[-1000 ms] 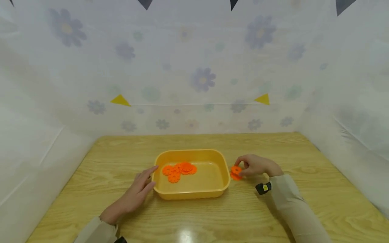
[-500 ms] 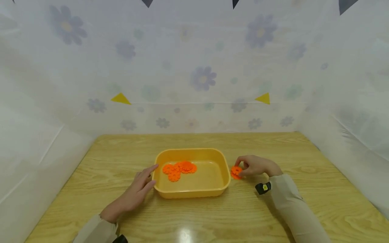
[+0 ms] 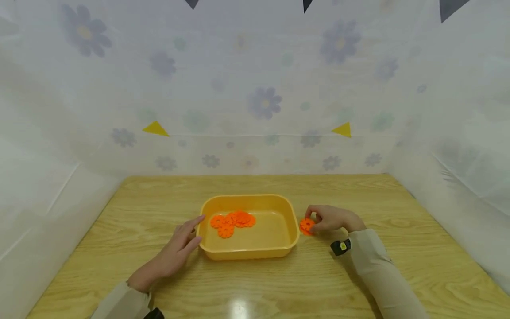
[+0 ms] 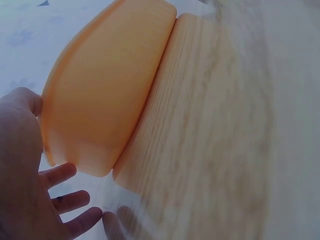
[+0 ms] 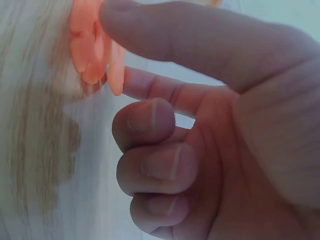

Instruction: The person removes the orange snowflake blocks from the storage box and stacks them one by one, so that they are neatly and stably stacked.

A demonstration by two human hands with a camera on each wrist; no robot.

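Observation:
Beside the right end of a yellow plastic tray, my right hand pinches an orange flower-shaped disc between thumb and index finger. In the right wrist view the pinched disc stands edge-on, and a second orange disc lies right beneath it, close over the wood. The other three fingers of that hand curl inward. My left hand touches the tray's left rim with its fingertips; in the left wrist view its fingers are spread loosely beside the tray wall.
Several orange flower-shaped discs lie overlapping in the left half of the tray. The tray stands on a wood-grain table. White flower-printed sheets close off the back and both sides.
My right hand and its disc have sunk slightly toward the disc below. The left hand keeps its place at the rim. The head view has shifted a little.

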